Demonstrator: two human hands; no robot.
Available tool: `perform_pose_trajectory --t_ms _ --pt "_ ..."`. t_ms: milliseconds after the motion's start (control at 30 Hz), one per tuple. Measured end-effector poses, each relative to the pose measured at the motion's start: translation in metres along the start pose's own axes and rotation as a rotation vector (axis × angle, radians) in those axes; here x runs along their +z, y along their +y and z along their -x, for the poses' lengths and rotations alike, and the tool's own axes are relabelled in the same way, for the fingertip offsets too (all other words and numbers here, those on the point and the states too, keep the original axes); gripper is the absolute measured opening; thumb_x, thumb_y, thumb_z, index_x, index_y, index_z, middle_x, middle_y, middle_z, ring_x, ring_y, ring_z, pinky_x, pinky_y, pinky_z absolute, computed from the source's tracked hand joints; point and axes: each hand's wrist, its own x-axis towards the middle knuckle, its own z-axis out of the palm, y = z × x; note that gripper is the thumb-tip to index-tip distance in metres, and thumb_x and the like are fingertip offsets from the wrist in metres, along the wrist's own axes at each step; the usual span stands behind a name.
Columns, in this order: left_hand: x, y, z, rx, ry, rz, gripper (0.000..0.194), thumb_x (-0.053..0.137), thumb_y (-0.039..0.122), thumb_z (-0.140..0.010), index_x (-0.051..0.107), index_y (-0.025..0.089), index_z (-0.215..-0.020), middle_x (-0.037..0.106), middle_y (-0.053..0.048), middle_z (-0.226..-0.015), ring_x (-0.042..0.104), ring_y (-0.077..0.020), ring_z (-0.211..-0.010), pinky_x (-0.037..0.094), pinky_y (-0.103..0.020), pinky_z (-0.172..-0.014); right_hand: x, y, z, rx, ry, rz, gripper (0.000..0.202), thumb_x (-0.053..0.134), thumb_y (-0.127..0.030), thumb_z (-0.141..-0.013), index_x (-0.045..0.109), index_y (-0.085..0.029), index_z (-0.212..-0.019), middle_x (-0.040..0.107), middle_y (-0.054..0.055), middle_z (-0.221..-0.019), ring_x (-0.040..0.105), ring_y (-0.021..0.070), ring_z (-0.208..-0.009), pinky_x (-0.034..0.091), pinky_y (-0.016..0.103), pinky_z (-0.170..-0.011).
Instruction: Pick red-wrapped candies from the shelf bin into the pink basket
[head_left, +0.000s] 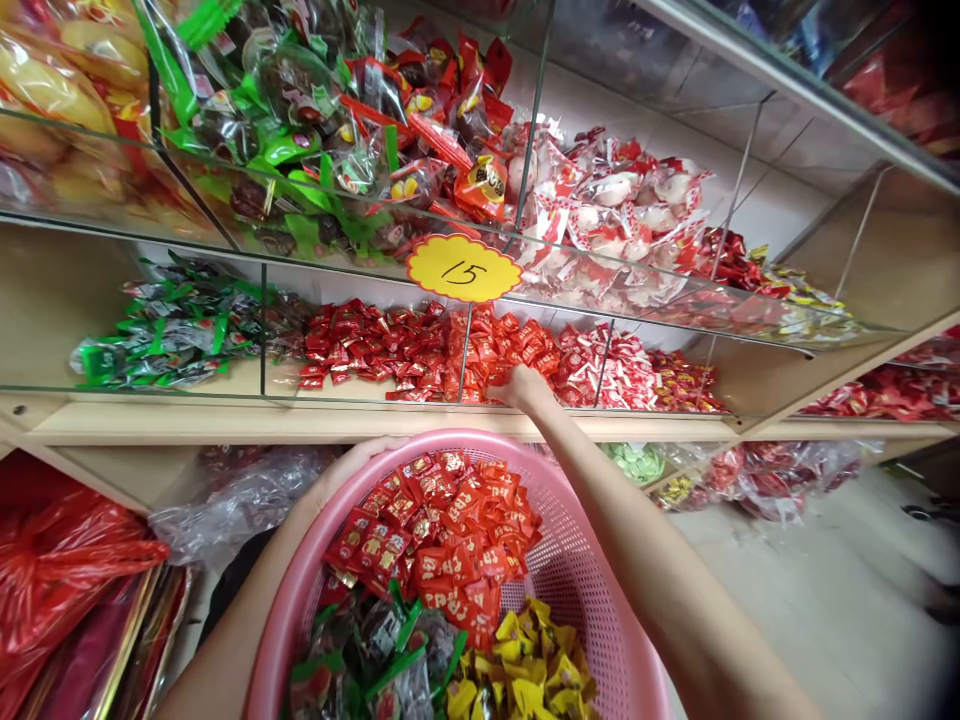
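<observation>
A pink plastic basket is in front of me. It holds dark red wrapped candies, orange-red packets, yellow-wrapped candies and green-and-clear packets. Along the basket's far left rim lies my left hand, its fingers curled at the edge. My right hand reaches past the basket into the lower shelf, at the front of a heap of orange-red candies. Its fingertips are hidden among the packets, so I cannot see whether it grasps any.
Glass dividers split the shelf into bins. Red candies and pink-white candies flank the orange-red heap. A yellow tag reading 15 hangs above. A red plastic bag sits at lower left. Clear bags lie beneath the shelf.
</observation>
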Motion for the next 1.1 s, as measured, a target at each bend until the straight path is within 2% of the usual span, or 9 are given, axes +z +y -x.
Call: perform_pose_trajectory --t_ms 200,533,667,767,933,1033,1100 --pt "-0.002 -0.001 0.0 0.002 0.029 0.01 0.029 0.051 0.024 -0.081 0.061 0.004 -0.099 0.07 -0.008 -0.066 0.066 -0.0201 -0.063 0.049 -0.024 -0.059 -0.001 0.001 -0.003 -0.002 -0.052 -0.025 0.045 0.066 -0.04 -0.064 0.061 -0.012 -0.098 0.064 0.015 -0.095 0.061 0.0242 -0.086 0.045 0.027 -0.065" --pt "-0.003 0.001 -0.002 -0.01 0.078 0.004 0.031 0.051 0.027 -0.081 0.062 0.004 -0.099 0.071 -0.009 -0.068 0.066 -0.0215 -0.063 0.05 -0.026 -0.059 0.0 0.003 -0.004 -0.007 -0.062 -0.069 0.047 0.069 -0.041 -0.059 0.061 -0.014 -0.097 0.064 0.012 -0.097 0.06 0.0225 -0.086 0.045 0.027 -0.066" --pt "-0.002 0.001 -0.002 -0.001 0.081 -0.006 0.028 0.053 0.028 -0.08 0.064 0.006 -0.093 0.07 -0.008 -0.068 0.065 -0.0213 -0.065 0.049 -0.026 -0.061 0.0 0.004 -0.001 0.006 -0.007 -0.108 0.046 0.066 -0.043 -0.059 0.061 -0.013 -0.094 0.063 0.015 -0.097 0.06 0.0244 -0.085 0.044 0.029 -0.066" --pt "-0.002 0.0 -0.003 0.014 0.087 -0.01 0.028 0.053 0.032 -0.082 0.063 0.008 -0.093 0.069 -0.007 -0.076 0.064 -0.0192 -0.069 0.049 -0.028 -0.065 0.0 0.005 0.002 -0.002 0.047 -0.153 0.039 0.063 -0.042 -0.061 0.062 -0.013 -0.088 0.063 0.015 -0.092 0.059 0.0247 -0.082 0.042 0.03 -0.066" --pt "-0.003 0.0 -0.008 0.067 0.106 -0.005 0.031 0.05 0.032 -0.085 0.055 0.012 -0.107 0.058 -0.006 -0.104 0.058 -0.0184 -0.087 0.049 -0.036 -0.074 -0.007 0.013 0.009 -0.08 0.127 -0.282 0.024 0.054 -0.037 -0.067 0.059 -0.015 -0.073 0.062 0.006 -0.071 0.056 0.0163 -0.068 0.04 0.024 -0.059" --pt "-0.003 0.0 -0.01 0.102 0.114 0.007 0.031 0.051 0.03 -0.084 0.053 0.013 -0.11 0.055 -0.007 -0.108 0.057 -0.02 -0.091 0.048 -0.037 -0.076 -0.018 0.023 0.019 -0.136 0.19 -0.373 0.02 0.047 -0.034 -0.072 0.053 -0.016 -0.069 0.056 0.001 -0.064 0.05 0.011 -0.059 0.037 0.021 -0.053" --pt "-0.004 0.0 -0.01 0.122 0.111 0.02 0.031 0.051 0.03 -0.084 0.053 0.013 -0.11 0.055 -0.007 -0.108 0.057 -0.0198 -0.091 0.048 -0.036 -0.076 -0.026 0.03 0.033 -0.225 0.253 -0.505 0.018 0.047 -0.034 -0.073 0.049 -0.017 -0.067 0.052 -0.001 -0.06 0.046 0.0095 -0.055 0.035 0.021 -0.051"
